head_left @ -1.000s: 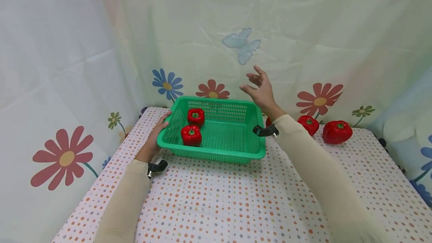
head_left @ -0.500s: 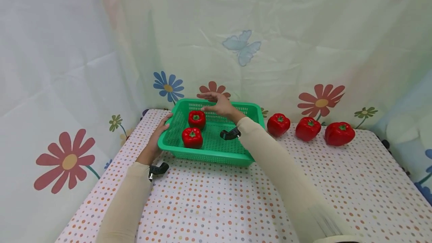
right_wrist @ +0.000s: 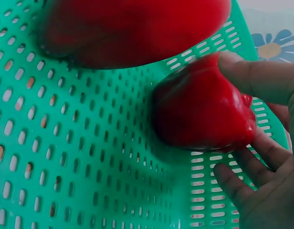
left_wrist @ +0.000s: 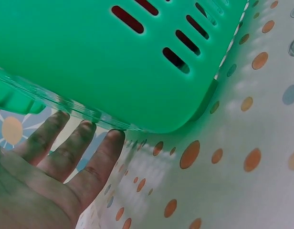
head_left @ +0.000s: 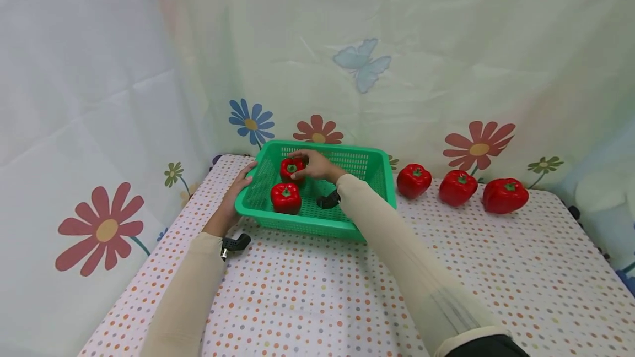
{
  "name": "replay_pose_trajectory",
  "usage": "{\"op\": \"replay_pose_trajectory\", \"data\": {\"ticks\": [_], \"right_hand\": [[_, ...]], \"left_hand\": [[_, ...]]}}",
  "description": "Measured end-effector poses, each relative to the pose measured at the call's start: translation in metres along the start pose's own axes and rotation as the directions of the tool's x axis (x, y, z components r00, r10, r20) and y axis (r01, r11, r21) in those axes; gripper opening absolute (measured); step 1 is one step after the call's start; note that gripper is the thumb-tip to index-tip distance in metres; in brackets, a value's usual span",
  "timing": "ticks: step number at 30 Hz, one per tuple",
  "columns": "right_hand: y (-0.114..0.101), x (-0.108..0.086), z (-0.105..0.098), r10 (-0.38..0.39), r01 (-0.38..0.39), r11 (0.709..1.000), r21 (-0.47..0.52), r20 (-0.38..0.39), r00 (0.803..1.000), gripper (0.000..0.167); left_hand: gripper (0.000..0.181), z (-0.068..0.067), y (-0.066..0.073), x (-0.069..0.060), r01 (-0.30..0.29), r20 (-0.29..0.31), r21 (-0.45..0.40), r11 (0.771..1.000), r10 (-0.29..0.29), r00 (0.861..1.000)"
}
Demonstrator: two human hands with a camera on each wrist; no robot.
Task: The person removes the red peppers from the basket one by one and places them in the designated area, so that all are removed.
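Observation:
A green perforated plastic basket (head_left: 317,227) stands on the table with two red bell peppers in its left part. My right hand (head_left: 316,166) reaches inside and grips the far bell pepper (right_wrist: 199,107), thumb on one side and fingers on the other. The nearer bell pepper (head_left: 286,200) sits beside it, untouched. At the basket's left end is my left hand (head_left: 233,194). In the left wrist view its fingers (left_wrist: 97,164) are extended, with their tips against the outside of the basket; the thumb is hidden there.
To the right of the basket, a row of three red bell peppers (head_left: 457,188) lies along the back of the table. A spotted cloth (head_left: 297,302) covers the tabletop. Flowered curtains (head_left: 397,70) hang behind and at the sides.
My right hand has come from above the basket's right end, leftward and down, and has taken hold of the far bell pepper. The left hand has stayed at the basket's left end.

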State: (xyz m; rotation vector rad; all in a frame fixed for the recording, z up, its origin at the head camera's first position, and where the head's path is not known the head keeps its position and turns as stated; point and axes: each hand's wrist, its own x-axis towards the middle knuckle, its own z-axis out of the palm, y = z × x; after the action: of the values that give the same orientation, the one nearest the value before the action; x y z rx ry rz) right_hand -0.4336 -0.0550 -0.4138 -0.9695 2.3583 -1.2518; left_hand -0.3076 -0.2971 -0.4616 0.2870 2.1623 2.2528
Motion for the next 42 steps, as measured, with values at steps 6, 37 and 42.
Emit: {"op": "replay_pose_trajectory", "data": {"ticks": [6,37,42], "right_hand": [[0.003,0.0,0.004,-0.011,0.011,1.0,-0.011,0.002,1.0,0.067],[-0.001,0.001,0.01,0.09,-0.1,0.989,-0.108,-0.095,0.991,0.07],[-0.003,-0.002,0.005,0.088,-0.1,0.99,-0.101,-0.123,0.988,0.071]], "left_hand": [[0.052,0.001,0.001,0.001,0.0,-0.014,-0.003,1.0,0.0,1.0],[0.052,0.0,0.0,0.004,-0.019,-0.02,0.002,1.0,0.019,1.0],[0.053,0.0,0.0,0.004,0.003,-0.016,-0.008,1.0,-0.003,1.0]]}}
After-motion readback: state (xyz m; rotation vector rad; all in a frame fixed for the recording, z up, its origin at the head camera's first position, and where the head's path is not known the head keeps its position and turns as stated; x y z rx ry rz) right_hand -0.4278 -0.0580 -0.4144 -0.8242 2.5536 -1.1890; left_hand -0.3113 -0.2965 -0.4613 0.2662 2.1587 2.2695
